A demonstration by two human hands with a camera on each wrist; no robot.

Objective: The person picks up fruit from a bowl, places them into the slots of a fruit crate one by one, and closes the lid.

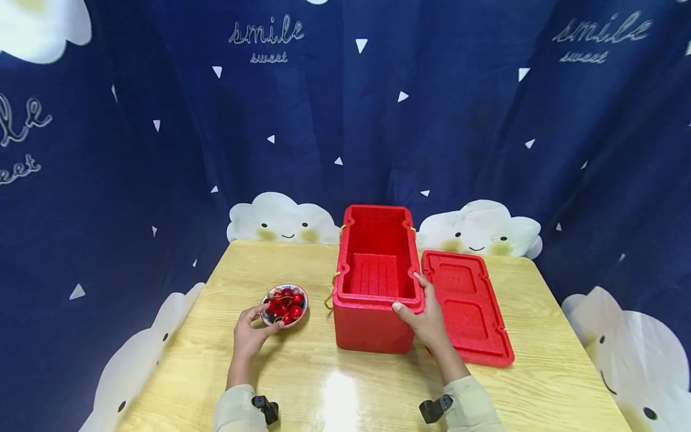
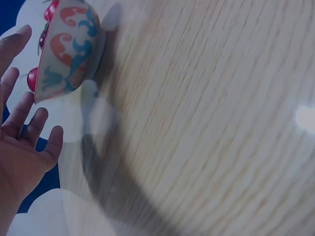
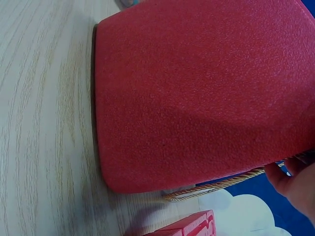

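A small round bowl [image 1: 302, 312], patterned in orange and teal on its outside [image 2: 74, 49], stands on the left of the table with several red cherries [image 1: 286, 298] in it. My left hand [image 1: 252, 336] is at its near left side, thumb and fingers spread at the rim; in the left wrist view the fingers [image 2: 35, 129] are apart. Right of the bowl stands a red foam box [image 1: 372, 327] without its lid. At its near right corner my right hand [image 1: 429, 318] grips the rim, thumb on the front edge and fingers along the side.
The red lid [image 1: 466, 309] lies flat on the wooden table [image 1: 291, 384], right of the box. Yellow rope [image 1: 329, 297] hangs at the box's sides, also a rope handle [image 3: 221, 186] in the right wrist view. Behind hangs a dark blue curtain [image 1: 302, 162] with clouds.
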